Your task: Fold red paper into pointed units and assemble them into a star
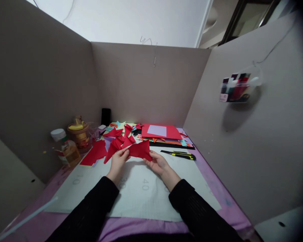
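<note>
A piece of red paper (139, 150) is stretched between my two hands above the white mat. My left hand (119, 162) pinches its left end, thumb on top. On the right end, the thumb and fingers of my right hand (158, 163) are closed around the edge. Behind and left of my left hand lie several folded red paper shapes (116, 143), partly hidden by the held sheet. Flat red paper pieces (94, 153) rest farther left. To the right of my right hand lies a black and yellow utility knife (181, 155).
A white mat with printed numbers (141, 205) covers the purple cloth (143, 228). Bottle (69, 151) and lidded jar (79, 134) stand left. Stacked coloured paper (173, 131) lies at the back right, a black phone (106, 116) at the back left. Grey panels (146, 84) enclose three sides.
</note>
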`<state>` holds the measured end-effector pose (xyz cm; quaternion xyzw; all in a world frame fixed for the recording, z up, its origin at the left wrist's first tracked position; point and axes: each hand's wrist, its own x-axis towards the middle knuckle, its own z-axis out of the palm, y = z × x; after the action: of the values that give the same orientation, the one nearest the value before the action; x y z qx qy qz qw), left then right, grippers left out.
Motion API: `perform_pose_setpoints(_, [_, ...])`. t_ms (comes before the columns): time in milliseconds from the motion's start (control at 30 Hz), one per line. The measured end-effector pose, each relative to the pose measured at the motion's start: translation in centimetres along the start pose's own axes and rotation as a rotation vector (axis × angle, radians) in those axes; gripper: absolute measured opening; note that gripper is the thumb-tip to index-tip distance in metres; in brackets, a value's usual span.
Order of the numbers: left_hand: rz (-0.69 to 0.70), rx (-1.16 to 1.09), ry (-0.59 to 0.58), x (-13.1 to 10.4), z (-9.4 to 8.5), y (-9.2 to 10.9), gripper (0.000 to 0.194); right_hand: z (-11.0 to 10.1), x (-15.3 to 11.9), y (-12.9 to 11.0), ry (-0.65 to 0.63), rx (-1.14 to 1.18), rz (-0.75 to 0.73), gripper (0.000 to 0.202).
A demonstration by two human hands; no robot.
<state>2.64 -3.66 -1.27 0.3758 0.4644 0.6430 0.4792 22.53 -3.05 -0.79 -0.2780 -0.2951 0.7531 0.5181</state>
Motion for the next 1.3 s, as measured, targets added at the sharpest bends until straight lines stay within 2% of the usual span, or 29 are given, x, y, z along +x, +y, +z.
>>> perform_pose_setpoints(100, [-0.008, -0.017, -0.022, -0.1, 0.1, 0.0, 0.045, -0.2, 0.3, 0.1, 0.022, 0.012, -0.006, 0.014])
perform_pose_setpoints(200, [-0.017, -0.031, -0.047, -0.3, 0.2, 0.2, 0.046, -0.3, 0.4, 0.3, 0.035, 0.01, -0.028, 0.017])
perform_pose_setpoints(367, [-0.037, -0.038, -0.1, -0.7, 0.5, 0.8, 0.048, -0.1, 0.2, 0.4, 0.014, -0.257, -0.162, 0.026])
perform_pose_setpoints(467, [-0.051, -0.034, -0.156, -0.9, 0.6, 1.3, 0.051, 0.0, 0.0, 0.0, 0.013, -0.361, -0.16, 0.029])
perform_pose_setpoints(800, [-0.07, 0.094, -0.364, -1.5, 0.7, 1.7, 0.037, 0.3, -0.3, -0.5, -0.008, -0.647, -0.288, 0.018])
perform_pose_setpoints(1300, [-0.035, 0.182, -0.425, -1.9, 0.9, 2.0, 0.038, 1.1, -1.4, -1.0, 0.014, -0.872, -0.555, 0.011])
